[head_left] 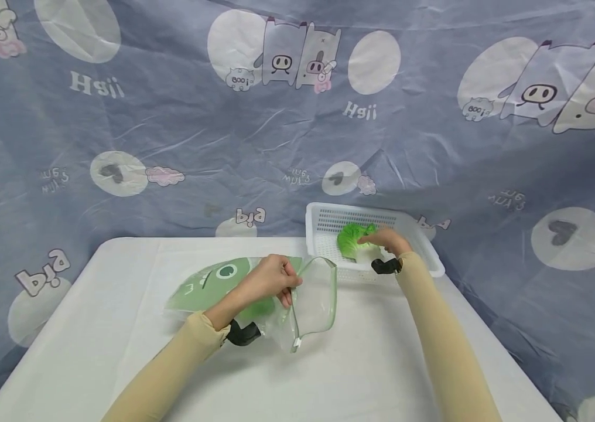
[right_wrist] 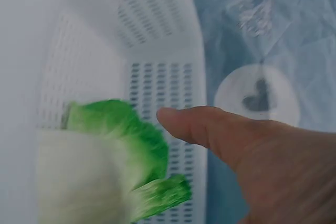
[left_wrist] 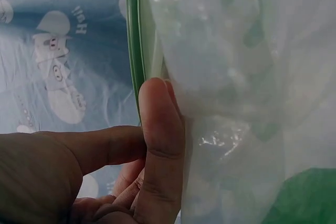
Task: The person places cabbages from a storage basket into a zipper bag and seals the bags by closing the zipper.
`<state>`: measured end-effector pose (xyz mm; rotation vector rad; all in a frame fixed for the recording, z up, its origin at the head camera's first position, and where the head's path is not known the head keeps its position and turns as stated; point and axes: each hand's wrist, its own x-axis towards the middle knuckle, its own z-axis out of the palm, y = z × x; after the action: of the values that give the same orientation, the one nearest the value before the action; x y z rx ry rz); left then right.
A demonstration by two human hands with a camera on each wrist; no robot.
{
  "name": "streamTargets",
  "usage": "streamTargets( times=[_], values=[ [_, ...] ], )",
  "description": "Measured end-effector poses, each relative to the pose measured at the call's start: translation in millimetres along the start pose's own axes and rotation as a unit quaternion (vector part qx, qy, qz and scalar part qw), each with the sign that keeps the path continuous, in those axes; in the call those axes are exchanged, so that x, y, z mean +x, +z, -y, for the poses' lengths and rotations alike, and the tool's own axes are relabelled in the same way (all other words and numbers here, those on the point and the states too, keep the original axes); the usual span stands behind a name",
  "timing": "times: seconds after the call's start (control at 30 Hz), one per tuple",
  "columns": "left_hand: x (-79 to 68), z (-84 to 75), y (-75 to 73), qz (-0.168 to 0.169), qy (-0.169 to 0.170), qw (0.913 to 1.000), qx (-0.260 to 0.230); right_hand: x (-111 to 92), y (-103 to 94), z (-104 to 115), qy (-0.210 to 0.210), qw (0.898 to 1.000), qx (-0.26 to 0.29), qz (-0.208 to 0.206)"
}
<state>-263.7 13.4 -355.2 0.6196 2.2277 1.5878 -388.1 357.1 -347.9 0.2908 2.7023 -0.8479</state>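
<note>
My left hand (head_left: 272,280) pinches the rim of a clear zip bag (left_wrist: 226,66) between thumb and fingers. The mouth of this bag (head_left: 315,299) gapes toward the right, edged by a green zip strip with a small white slider. Printed on its body is a green cartoon face; a bright green patch shows near the hand. Over the white basket (head_left: 324,206) hovers my right hand (head_left: 389,239), thumb stretched out above a Chinese cabbage (right_wrist: 142,145) with green leaves and a pale base. A gap shows between thumb and leaves in the right wrist view; the other fingers are mostly hidden.
The perforated basket stands at the back right of the white table (head_left: 361,375). Behind the table hangs a blue-grey cloth (head_left: 213,129) with cartoon prints. Black straps (head_left: 386,266) sit at both wrists.
</note>
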Motion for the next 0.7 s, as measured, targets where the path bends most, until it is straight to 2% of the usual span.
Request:
streamTargets(
  times=[0.13, 0.23, 0.5, 0.7],
  values=[
    [-1.1, -0.5, 1.0, 0.016, -0.005, 0.9999, 0.003, 12, 0.4, -2, 0.042, 0.999, -0.023, 0.016],
    [-2.3, -1.5, 1.0, 0.022, -0.006, 0.9997, 0.002, 19, 0.1, -5, 0.056, 0.998, -0.032, 0.027],
    [-3.2, -2.6, -1.5, 0.029, 0.0, 0.9995, -0.009, 41, 2.0, -14, 0.06, 0.994, -0.074, 0.047],
    [-3.6, -6.8, -9.7, 0.011, 0.002, 0.9999, -0.004, 50, 4.7, -17, 0.061, 0.996, -0.051, 0.05]
  ],
)
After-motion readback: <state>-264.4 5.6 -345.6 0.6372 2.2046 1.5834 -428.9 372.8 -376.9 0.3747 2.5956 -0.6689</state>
